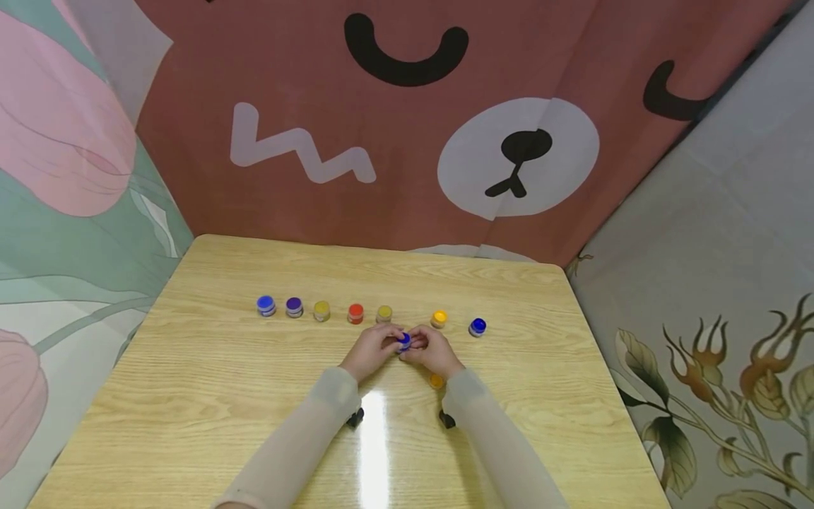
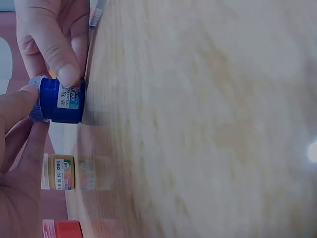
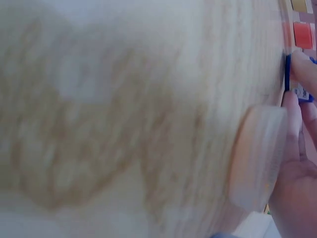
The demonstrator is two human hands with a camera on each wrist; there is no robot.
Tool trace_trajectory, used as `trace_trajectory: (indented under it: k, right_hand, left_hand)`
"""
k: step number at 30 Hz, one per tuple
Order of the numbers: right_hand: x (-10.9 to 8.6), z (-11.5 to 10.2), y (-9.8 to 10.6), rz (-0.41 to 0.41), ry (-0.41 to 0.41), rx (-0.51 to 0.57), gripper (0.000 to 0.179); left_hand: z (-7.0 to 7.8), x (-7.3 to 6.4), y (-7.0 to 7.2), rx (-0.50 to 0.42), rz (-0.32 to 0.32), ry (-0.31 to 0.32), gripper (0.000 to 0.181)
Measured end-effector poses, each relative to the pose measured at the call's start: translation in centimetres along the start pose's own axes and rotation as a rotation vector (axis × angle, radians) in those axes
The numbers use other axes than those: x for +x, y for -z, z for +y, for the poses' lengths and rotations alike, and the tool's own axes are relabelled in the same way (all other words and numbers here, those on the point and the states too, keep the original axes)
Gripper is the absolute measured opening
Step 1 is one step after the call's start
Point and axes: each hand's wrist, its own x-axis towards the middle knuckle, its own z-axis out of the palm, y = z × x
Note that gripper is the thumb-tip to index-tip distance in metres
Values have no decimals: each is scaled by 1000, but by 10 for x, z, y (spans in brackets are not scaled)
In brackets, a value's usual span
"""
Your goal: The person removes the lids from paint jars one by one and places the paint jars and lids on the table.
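Both hands meet over a small blue gouache paint jar [image 2: 59, 101] near the middle of the table. My left hand [image 1: 372, 351] pinches its ribbed lid between thumb and finger. From the other side, my right hand [image 1: 435, 348] grips the jar's body, its thumb lying on the label. In the left wrist view the jar stands upright at the table surface, its lid on. An orange jar [image 1: 436, 381] sits close beside the right wrist. Just beyond the hands are an olive-yellow jar [image 1: 384, 314] and a yellow-orange jar [image 1: 439, 318].
Along the back of the wooden table [image 1: 254, 382] runs a row with a blue jar [image 1: 266, 305], a purple jar [image 1: 294, 307], another olive-yellow jar [image 1: 321, 310] and a red jar [image 1: 355, 313]. A dark blue jar [image 1: 478, 326] stands at the right. Printed cloth [image 1: 407, 205] hangs behind.
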Motion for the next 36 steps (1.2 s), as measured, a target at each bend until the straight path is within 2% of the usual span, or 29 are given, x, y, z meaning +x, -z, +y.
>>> trace_trajectory:
  k: [8, 10, 14, 18, 21, 24, 29, 36]
  right_hand:
    - [-1, -2, -4, 38, 13, -24, 34]
    - [-1, -2, -5, 41, 12, -26, 34]
    - [-1, -1, -6, 45, 18, -38, 33]
    - [0, 0, -7, 48, 13, -45, 32]
    - [-1, -1, -6, 47, -8, -42, 33]
    - [-2, -2, -6, 56, -14, -50, 33]
    - [-4, -4, -8, 103, 4, -58, 34]
    - [-3, -6, -12, 196, 25, -65, 34]
  left_hand:
    - [0, 2, 1, -45, 15, -15, 9]
    - [-1, 2, 0, -84, 24, -6, 9]
    - [-3, 1, -3, -177, 58, 60, 10]
    - [-5, 1, -5, -266, 142, 169, 12]
    - [-6, -1, -4, -340, 215, 220, 18]
    - [-7, -5, -3, -380, 253, 239, 27]
    - [-10, -13, -3, -350, 247, 238, 34]
    - [-10, -25, -11, -381, 209, 240, 29]
